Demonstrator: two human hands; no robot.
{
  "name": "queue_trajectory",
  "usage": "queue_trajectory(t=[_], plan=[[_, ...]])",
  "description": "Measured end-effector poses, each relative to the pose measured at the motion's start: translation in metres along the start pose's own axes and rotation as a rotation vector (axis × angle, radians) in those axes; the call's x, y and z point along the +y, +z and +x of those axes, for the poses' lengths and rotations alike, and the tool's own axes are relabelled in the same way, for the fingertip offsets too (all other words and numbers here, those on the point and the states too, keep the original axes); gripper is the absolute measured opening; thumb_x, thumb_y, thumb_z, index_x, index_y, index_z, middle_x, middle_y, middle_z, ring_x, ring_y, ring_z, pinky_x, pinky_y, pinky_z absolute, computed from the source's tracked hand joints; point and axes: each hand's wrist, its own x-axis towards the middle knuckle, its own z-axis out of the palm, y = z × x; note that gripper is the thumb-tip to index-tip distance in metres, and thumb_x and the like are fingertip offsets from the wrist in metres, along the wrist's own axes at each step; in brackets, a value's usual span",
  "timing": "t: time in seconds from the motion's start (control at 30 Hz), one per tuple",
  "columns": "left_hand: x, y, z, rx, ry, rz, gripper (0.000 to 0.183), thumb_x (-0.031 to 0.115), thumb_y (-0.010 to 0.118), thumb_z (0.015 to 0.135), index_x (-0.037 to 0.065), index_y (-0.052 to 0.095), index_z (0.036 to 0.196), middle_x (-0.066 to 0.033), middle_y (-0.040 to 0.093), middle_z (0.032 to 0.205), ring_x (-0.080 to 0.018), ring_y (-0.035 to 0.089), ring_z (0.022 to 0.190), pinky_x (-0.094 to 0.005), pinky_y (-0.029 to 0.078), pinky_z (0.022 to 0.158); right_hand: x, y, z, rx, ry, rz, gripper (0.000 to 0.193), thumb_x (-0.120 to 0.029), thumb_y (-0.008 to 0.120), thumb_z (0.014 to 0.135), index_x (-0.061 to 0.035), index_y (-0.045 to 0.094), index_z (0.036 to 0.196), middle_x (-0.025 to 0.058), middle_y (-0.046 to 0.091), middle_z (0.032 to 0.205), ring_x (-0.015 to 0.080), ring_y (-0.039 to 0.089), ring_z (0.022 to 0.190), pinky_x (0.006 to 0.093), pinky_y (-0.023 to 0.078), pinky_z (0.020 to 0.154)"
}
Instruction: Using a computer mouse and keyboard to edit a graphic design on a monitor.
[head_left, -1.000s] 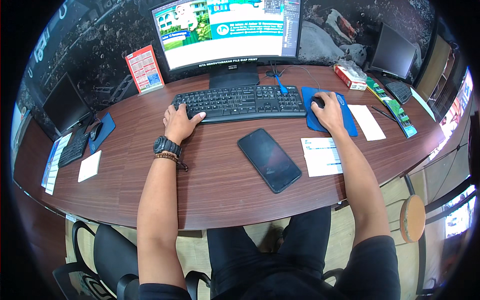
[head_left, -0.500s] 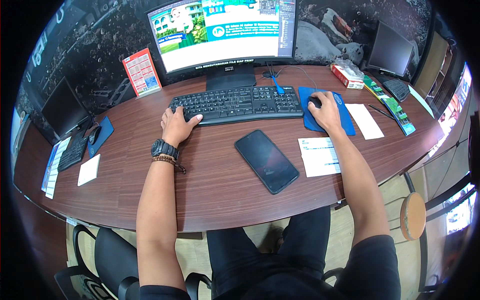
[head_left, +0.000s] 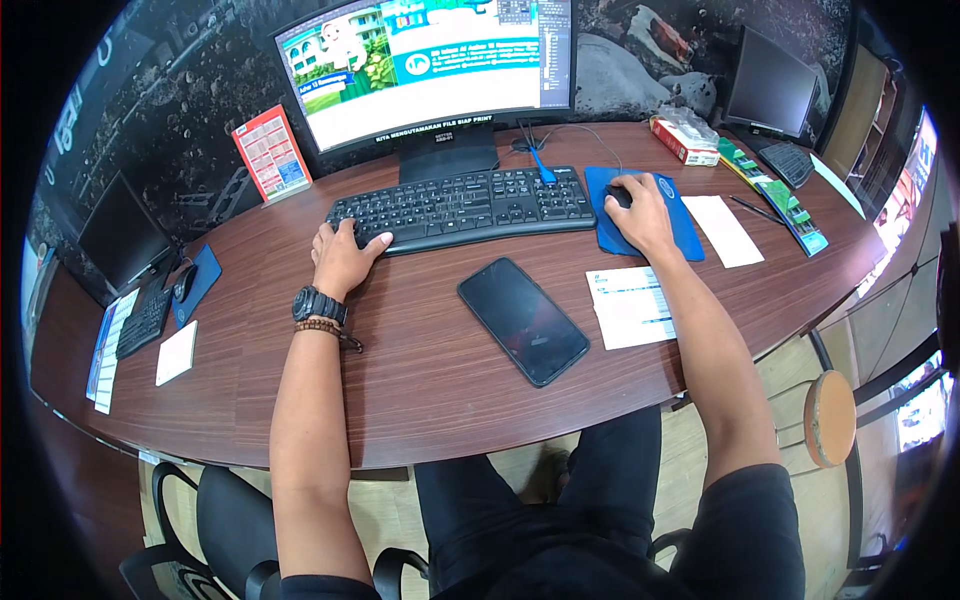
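Note:
My left hand [head_left: 345, 258] rests at the left end of a black keyboard [head_left: 455, 212], its fingers spread over the corner keys and its thumb by the front edge. A dark watch [head_left: 320, 305] and a beaded bracelet circle that wrist. My right hand [head_left: 645, 218] curls over a black mouse [head_left: 619, 196], which it mostly covers, on a blue mouse pad [head_left: 688, 238]. Between my forearms lies a dark-screened smartphone [head_left: 524, 322]. Beside my right forearm is a printed paper form [head_left: 630, 308]. Behind the keyboard, a monitor [head_left: 425, 75] displays a green and blue layout.
At left stand a red-framed calendar [head_left: 272, 155], a second monitor [head_left: 128, 230] with keyboard and mouse, and a paper pad [head_left: 177, 353]. Toward the right are a white sheet [head_left: 722, 231], a pen, a green brochure strip [head_left: 785, 205], a red-white box [head_left: 684, 142] and another monitor [head_left: 770, 85].
The whole view has shifted and tilted slightly, so the desk items appear a little farther left. Both hands keep about the same places on the keyboard and mouse.

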Motion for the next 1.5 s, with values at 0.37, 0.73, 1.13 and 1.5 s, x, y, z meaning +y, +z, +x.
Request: queue_trajectory(t=[0.37, 0.73, 1.13, 1.5], plan=[[-0.0024, 0.0023, 0.0017, 0.011, 0.002, 0.013, 0.081, 0.061, 0.070, 0.085, -0.002, 0.056, 0.135, -0.0316, 0.046, 0.139, -0.0471, 0.040, 0.134, -0.0534, 0.033, 0.112, -0.0013, -0.0020, -0.0009, 0.000, -0.024, 0.008, 0.036, -0.023, 0.067, 0.082, -0.0065, 0.070, 0.114, 0.0163, 0.061, 0.120, 0.0364, 0.063, 0.109, 0.0441, 0.051, 0.095], [-0.0034, 0.0036, 0.0007, 0.031, 0.017, 0.011, 0.082, 0.061, 0.070, 0.084, -0.002, 0.056, 0.134, -0.0318, 0.048, 0.135, -0.0475, 0.041, 0.132, -0.0535, 0.034, 0.111, -0.0024, -0.0027, -0.0024, -0.003, -0.015, 0.035, 0.035, -0.023, 0.067, 0.082, -0.0059, 0.069, 0.112, 0.0155, 0.060, 0.119, 0.0355, 0.061, 0.112, 0.0426, 0.048, 0.098], [-0.0046, 0.0042, 0.0020, 0.021, 0.009, 0.012, 0.082, 0.062, 0.070, 0.084, -0.002, 0.056, 0.135, -0.0316, 0.047, 0.137, -0.0472, 0.040, 0.133, -0.0533, 0.034, 0.111, -0.0037, -0.0027, -0.0015, -0.001, -0.007, 0.003, 0.036, -0.023, 0.068, 0.081, -0.0056, 0.070, 0.113, 0.0168, 0.060, 0.120, 0.0370, 0.063, 0.110, 0.0445, 0.051, 0.096], [-0.0052, 0.0043, 0.0017, 0.025, 0.012, 0.014, 0.083, 0.062, 0.070, 0.084, -0.001, 0.056, 0.135, -0.0319, 0.046, 0.137, -0.0476, 0.040, 0.133, -0.0542, 0.034, 0.111, -0.0049, -0.0037, -0.0028, 0.014, -0.029, 0.028, 0.035, -0.023, 0.069, 0.081, -0.0057, 0.070, 0.112, 0.0176, 0.060, 0.118, 0.0377, 0.063, 0.107, 0.0448, 0.051, 0.095]])
